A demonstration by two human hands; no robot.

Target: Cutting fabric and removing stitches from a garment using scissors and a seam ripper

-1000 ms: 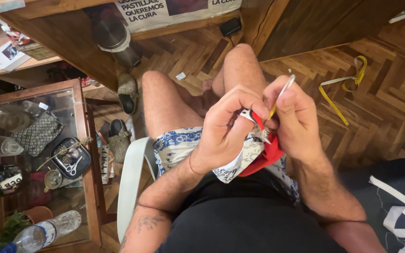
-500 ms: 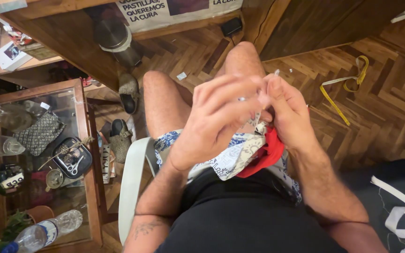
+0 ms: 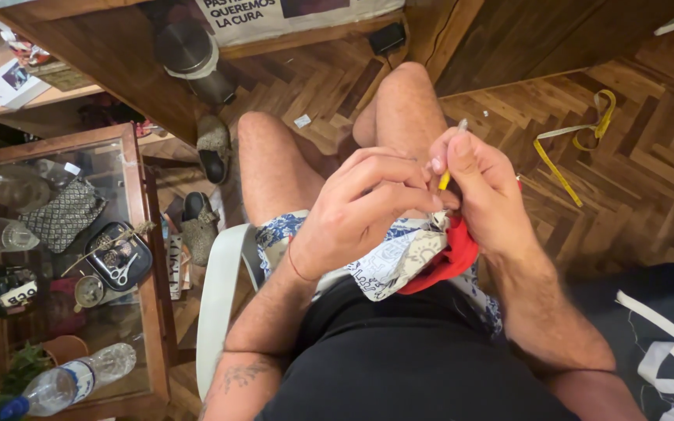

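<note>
A second ago the person's hands sat lower over the lap with the slim yellow tool poking up between them; half a second ago they crowded together and nearly hid it. Now the right hand [image 3: 487, 195] has lifted a touch and the slim yellow tool [image 3: 447, 175], pale at its upper tip, shows again above the fingers. The work looks to be going on in small repeated strokes rather than moving to anything new, though that is only my reading of it.

The right hand's grip is closed on the tool, pinched between thumb and forefinger, with the tip pointing up and away towards the knees. The left hand [image 3: 360, 214] is closed too, its fingertips bunched on the upper edge of the cloth right against the right hand. What exactly sits under those fingertips I cannot make out; they cover the spot.

The blue-and-white patterned cloth [image 3: 395, 261] lies crumpled in the lap, over the black shirt, with a red piece of fabric [image 3: 446, 261] bulging from under it just below the right hand. Both are soft and folded over themselves, held up off the thighs by the two hands.

Off to the left stands a glass-topped table [image 3: 138, 257] crowded with small things; a yellow tape [image 3: 567, 152] lies looped on the wooden floor.
</note>
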